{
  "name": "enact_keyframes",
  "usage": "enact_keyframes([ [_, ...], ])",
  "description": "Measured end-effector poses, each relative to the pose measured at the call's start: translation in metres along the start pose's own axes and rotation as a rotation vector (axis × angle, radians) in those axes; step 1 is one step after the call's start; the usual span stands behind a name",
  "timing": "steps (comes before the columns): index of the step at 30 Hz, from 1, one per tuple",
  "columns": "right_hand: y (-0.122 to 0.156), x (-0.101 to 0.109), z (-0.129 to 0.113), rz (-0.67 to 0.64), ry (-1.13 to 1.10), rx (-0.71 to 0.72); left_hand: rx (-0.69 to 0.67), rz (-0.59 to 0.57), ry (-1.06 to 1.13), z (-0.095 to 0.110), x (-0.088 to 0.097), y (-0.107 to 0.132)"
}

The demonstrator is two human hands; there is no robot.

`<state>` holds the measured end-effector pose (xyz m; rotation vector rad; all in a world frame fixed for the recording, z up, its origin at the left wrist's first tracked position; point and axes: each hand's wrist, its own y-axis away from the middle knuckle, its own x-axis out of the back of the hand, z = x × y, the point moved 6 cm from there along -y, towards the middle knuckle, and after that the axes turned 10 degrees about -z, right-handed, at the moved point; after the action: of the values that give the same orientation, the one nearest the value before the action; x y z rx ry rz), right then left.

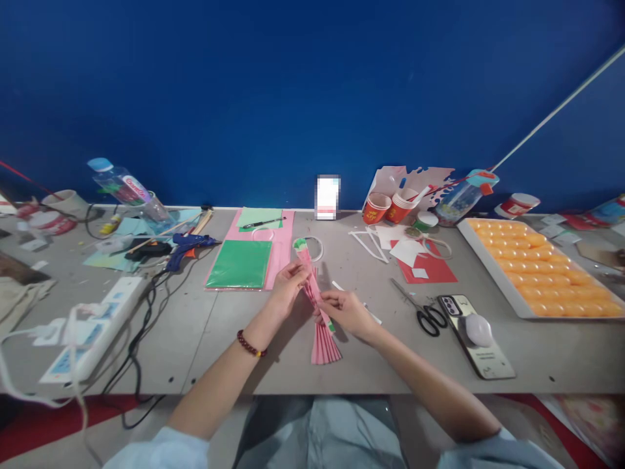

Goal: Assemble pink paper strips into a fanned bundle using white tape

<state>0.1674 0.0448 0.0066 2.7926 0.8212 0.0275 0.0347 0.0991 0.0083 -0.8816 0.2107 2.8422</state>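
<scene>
My left hand [287, 288] pinches the upper part of a pink paper strip with green ends [306, 257], above the middle of the table. Lower down, the fingers of my right hand [347, 311] are closed on the same strip. Beneath it a pink pleated paper [326, 350] fans out toward the table's front edge; the strip and my hands hide its upper part, so I cannot tell whether the two are joined. Behind my hands lies a white ring [319, 249]. A thin white piece [374, 314] is just past my right hand.
On the left are a green paper pack [239, 264], a blue glue gun [188, 246], a power strip [100, 329] and cables. To the right lie black-handled scissors [430, 319], a phone [481, 345] and a tray of orange balls [541, 267]. Red paper cups [375, 208] stand behind.
</scene>
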Motion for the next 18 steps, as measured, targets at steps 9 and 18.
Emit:
enact_keyframes([
  [9, 0.003, -0.010, 0.000, -0.086, -0.035, -0.062, -0.025, 0.136, 0.202, 0.009, 0.018, -0.008],
  [18, 0.005, -0.008, -0.005, -0.136, -0.110, -0.053, 0.013, 0.079, 0.222, 0.014, 0.015, -0.008],
])
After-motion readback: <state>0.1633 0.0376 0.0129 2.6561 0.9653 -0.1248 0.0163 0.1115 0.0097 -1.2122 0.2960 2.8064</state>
